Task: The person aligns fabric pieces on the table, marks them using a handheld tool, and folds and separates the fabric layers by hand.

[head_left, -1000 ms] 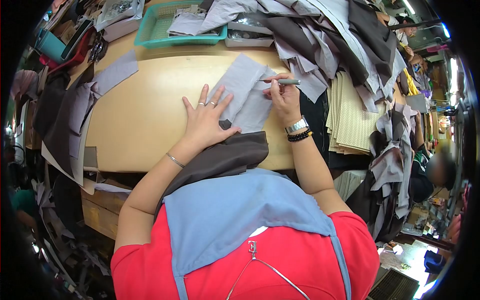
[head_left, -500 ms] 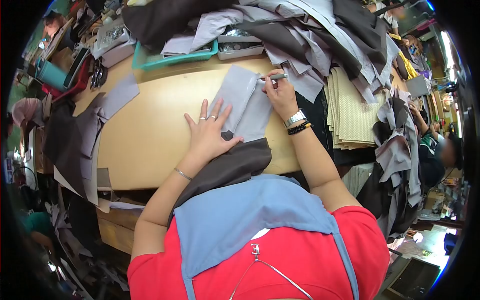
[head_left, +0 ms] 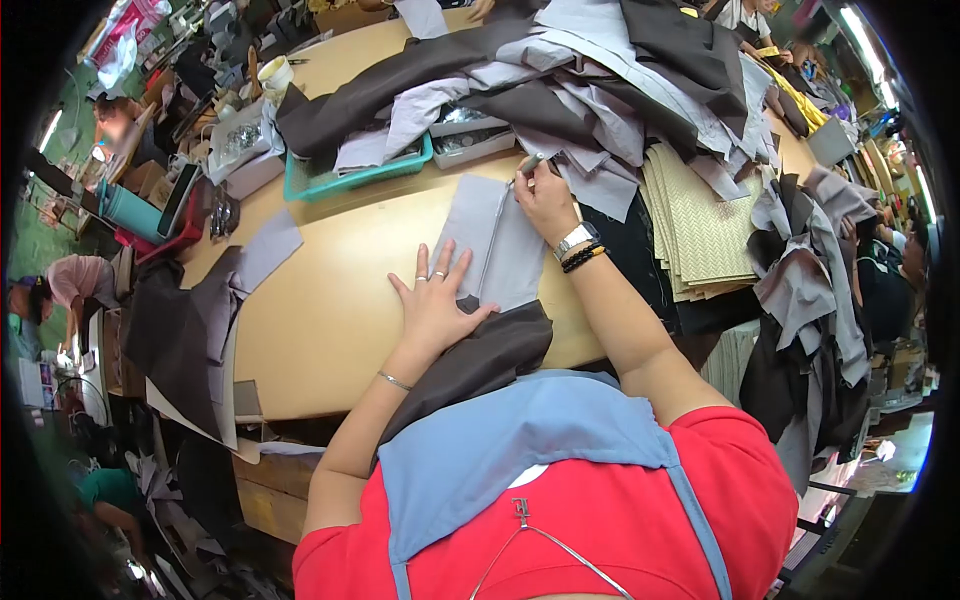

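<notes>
My left hand point(head_left: 436, 303) lies with spread fingers on the left edge of a light grey cloth piece point(head_left: 475, 222), and its thumb rests near the dark cloth. In my right hand point(head_left: 547, 203) is a grey pen point(head_left: 532, 162), its tip at the upper part of the grey cloth. A seam or fold line runs down the middle of the cloth. Dark brown cloth point(head_left: 490, 350) bunches below it, between my left forearm and the table edge.
A teal basket point(head_left: 360, 183) and white boxes point(head_left: 475, 150) stand at the back, partly under heaped grey and dark cloth point(head_left: 600, 100). Cream textured sheets point(head_left: 700, 225) are stacked at the right. More cloth point(head_left: 180, 330) lies at the left. Other people work farther off.
The view has shifted, showing more of the table's far side. My right hand and pen have moved a little left relative to the cloth; my left hand stays spread on it.
</notes>
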